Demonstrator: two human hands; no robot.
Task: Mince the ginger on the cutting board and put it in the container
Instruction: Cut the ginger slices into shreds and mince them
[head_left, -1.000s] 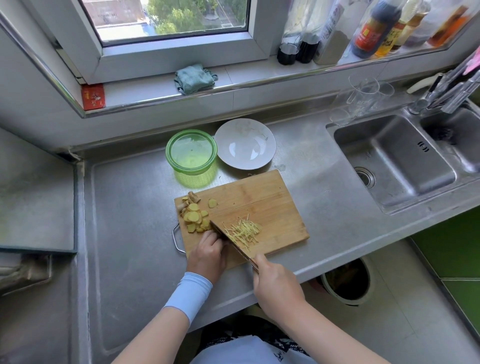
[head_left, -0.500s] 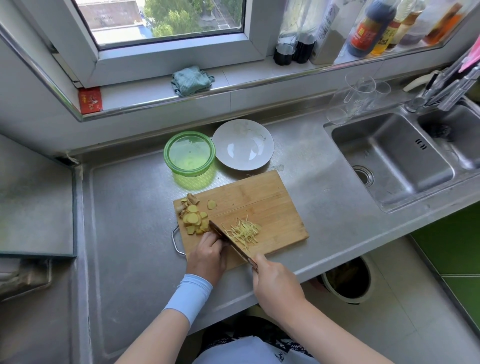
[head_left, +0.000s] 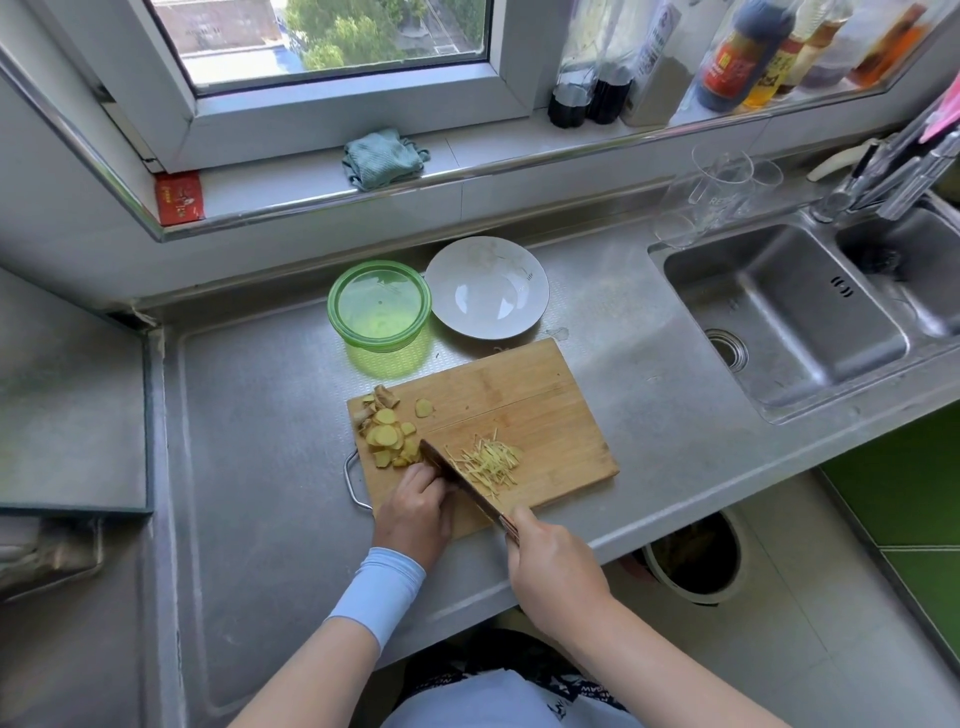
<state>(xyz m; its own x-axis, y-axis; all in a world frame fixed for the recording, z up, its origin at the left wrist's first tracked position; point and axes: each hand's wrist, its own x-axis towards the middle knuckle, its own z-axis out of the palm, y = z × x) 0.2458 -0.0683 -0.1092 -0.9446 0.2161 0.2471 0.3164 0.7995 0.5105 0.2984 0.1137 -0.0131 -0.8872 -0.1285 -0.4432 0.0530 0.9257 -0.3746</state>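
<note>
Ginger (head_left: 387, 436) is lying in two lots on the cutting board (head_left: 519, 400). Round slices (head_left: 385, 417) are waiting in a heap at its left end, and thin strips (head_left: 488, 461) are lying heaped near the middle. None of it looks minced yet, and none is in the container (head_left: 379, 306). The knife (head_left: 460, 480) is standing between the two lots, its blade running diagonally, so cut pieces are ending up on its right and uncut ones on its left. The right hand (head_left: 553, 561) is wrapping its grip round the knife handle at the near edge of the board. The left hand (head_left: 415, 512) is sitting just left of the blade with fingers bent down toward the nearest slices, probably steadying them and guiding the blade with the knuckles. I cannot tell whether its grip is actually holding a slice, since the fingertips are hidden. The container is standing just beyond the board's far left corner, beside a white plate (head_left: 488, 291), likely kept near for a short transfer. Everything is resting on the steel table (head_left: 249, 441), with the sink (head_left: 779, 322) well off to the right.
</note>
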